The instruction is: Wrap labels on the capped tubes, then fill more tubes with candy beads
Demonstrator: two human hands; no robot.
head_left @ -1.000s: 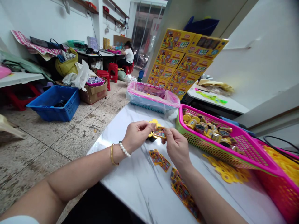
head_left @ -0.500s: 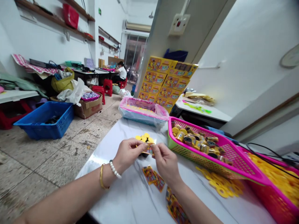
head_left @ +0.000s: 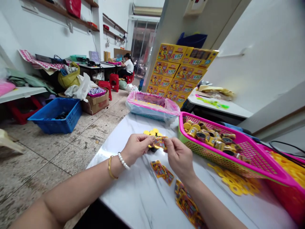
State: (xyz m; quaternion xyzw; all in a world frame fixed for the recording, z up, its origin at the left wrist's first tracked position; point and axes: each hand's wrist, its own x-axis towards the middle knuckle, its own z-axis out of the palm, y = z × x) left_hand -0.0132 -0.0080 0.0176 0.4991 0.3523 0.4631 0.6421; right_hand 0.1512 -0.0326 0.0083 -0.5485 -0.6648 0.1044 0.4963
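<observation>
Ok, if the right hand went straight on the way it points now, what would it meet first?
The right hand already touches the printed card; past that, probably the yellow plastic discs, though depth is unclear.

Bright, even light was cast around the left hand (head_left: 135,149) and right hand (head_left: 178,158); shadows were faint, and outer edges were warped.

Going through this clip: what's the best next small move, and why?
Probably the right hand should press the small printed card flat against the yellow plastic piece behind it while the left hand steadies it: both hands pinch there, and the card looks tilted, though fingers hide part of it.
</observation>
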